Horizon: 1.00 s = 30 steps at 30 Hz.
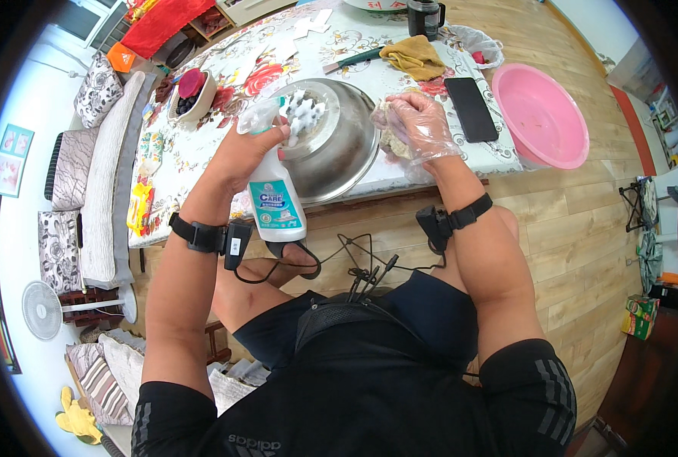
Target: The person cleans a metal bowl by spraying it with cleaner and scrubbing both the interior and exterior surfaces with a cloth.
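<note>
My left hand [251,149] grips the neck of a white spray bottle [277,205] with a teal printed label. Its nozzle end is close to the upturned stainless steel basin [339,154] on the table. White foam [301,114] lies in a patch on the basin's raised bottom. In a clear plastic glove, my right hand [421,125] pinches a crumpled, greyish cleaning cloth [395,140] beside the basin's right rim. The bottle hides part of the basin's left side.
Right of my hand lies a black smartphone [471,109]. A pink plastic basin [538,117] stands past the table's right edge. Farther back are a mustard cloth [413,57], a green-handled knife [359,58] and a dark mug [424,20]. A fruit bowl [192,100] sits at left.
</note>
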Tool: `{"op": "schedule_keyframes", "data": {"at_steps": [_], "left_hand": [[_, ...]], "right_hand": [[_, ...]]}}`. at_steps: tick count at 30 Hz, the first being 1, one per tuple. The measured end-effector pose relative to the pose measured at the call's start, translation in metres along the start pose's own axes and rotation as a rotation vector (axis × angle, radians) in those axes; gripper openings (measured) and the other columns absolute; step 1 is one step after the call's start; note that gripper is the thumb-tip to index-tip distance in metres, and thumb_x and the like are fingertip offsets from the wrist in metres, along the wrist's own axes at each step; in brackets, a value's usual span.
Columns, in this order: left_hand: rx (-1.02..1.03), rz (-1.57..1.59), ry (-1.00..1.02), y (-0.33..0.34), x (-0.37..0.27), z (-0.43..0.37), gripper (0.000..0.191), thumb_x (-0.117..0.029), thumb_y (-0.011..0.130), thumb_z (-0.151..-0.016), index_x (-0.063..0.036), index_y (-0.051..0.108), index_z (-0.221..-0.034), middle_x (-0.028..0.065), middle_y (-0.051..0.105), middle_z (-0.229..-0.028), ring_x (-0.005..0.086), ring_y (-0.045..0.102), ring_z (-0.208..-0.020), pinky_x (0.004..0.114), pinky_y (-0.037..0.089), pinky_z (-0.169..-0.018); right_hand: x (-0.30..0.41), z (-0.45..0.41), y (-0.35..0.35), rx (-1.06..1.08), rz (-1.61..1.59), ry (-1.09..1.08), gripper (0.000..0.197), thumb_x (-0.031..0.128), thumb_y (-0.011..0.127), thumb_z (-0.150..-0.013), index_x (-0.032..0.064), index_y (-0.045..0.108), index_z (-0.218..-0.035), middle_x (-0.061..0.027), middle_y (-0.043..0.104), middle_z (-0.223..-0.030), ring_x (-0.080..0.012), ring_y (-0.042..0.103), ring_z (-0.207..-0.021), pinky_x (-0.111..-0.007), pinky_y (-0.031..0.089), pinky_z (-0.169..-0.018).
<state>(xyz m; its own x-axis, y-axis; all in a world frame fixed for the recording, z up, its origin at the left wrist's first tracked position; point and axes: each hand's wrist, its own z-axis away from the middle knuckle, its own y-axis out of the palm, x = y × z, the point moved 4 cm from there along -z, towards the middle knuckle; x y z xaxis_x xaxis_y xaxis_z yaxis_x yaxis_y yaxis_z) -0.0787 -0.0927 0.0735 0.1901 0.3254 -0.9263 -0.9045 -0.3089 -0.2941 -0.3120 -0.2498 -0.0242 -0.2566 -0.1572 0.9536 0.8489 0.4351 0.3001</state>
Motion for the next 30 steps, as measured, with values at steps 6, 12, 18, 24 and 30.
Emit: {"op": "schedule_keyframes", "data": {"at_steps": [6, 12, 18, 24, 30], "left_hand": [[0.07, 0.0, -0.025, -0.001, 0.009, 0.006, 0.027, -0.016, 0.076, -0.088, -0.0069, 0.066, -0.111, 0.0018, 0.065, -0.095, 0.0121, 0.06, -0.071, 0.029, 0.052, -0.061], [0.145, 0.039, 0.031, 0.01, 0.006, 0.03, 0.03, -0.014, 0.075, -0.087, -0.007, 0.065, -0.115, 0.0031, 0.065, -0.099, 0.0128, 0.061, -0.073, 0.029, 0.051, -0.063], [0.126, 0.152, 0.032, 0.004, 0.015, 0.051, 0.037, -0.012, 0.075, -0.088, -0.0068, 0.062, -0.122, 0.0028, 0.064, -0.094, 0.0115, 0.062, -0.076, 0.028, 0.051, -0.065], [0.084, 0.192, 0.049, 0.047, 0.03, 0.058, 0.039, -0.014, 0.075, -0.09, -0.0048, 0.061, -0.125, 0.0004, 0.064, -0.091, 0.0086, 0.059, -0.073, 0.026, 0.049, -0.063], [0.029, 0.271, 0.052, 0.086, 0.032, 0.058, 0.035, -0.016, 0.074, -0.09, -0.0033, 0.061, -0.12, 0.0011, 0.064, -0.084, 0.01, 0.06, -0.071, 0.026, 0.048, -0.063]], "right_hand": [[0.004, 0.001, -0.001, -0.046, 0.002, 0.052, 0.016, 0.015, 0.06, -0.102, 0.0021, 0.069, -0.106, 0.0017, 0.062, -0.087, -0.0047, 0.058, -0.075, -0.02, 0.049, -0.063], [-0.001, -0.006, -0.012, -0.225, -0.307, 0.13, 0.019, 0.021, 0.062, -0.101, 0.0022, 0.064, -0.1, -0.0044, 0.067, -0.092, -0.0117, 0.063, -0.08, -0.028, 0.054, -0.07], [-0.011, -0.012, -0.018, -0.154, -0.202, 0.131, 0.028, 0.023, 0.066, -0.097, -0.0002, 0.063, -0.114, -0.0072, 0.067, -0.101, -0.0158, 0.064, -0.089, -0.031, 0.055, -0.078], [-0.008, -0.012, -0.017, -0.139, -0.086, 0.1, 0.036, 0.018, 0.067, -0.095, -0.0027, 0.059, -0.123, -0.0112, 0.066, -0.108, -0.0181, 0.065, -0.094, -0.033, 0.056, -0.081], [0.005, -0.002, -0.01, -0.052, 0.217, 0.114, 0.035, 0.016, 0.064, -0.095, -0.0026, 0.06, -0.125, -0.0102, 0.068, -0.107, -0.0153, 0.065, -0.094, -0.03, 0.055, -0.084]]}}
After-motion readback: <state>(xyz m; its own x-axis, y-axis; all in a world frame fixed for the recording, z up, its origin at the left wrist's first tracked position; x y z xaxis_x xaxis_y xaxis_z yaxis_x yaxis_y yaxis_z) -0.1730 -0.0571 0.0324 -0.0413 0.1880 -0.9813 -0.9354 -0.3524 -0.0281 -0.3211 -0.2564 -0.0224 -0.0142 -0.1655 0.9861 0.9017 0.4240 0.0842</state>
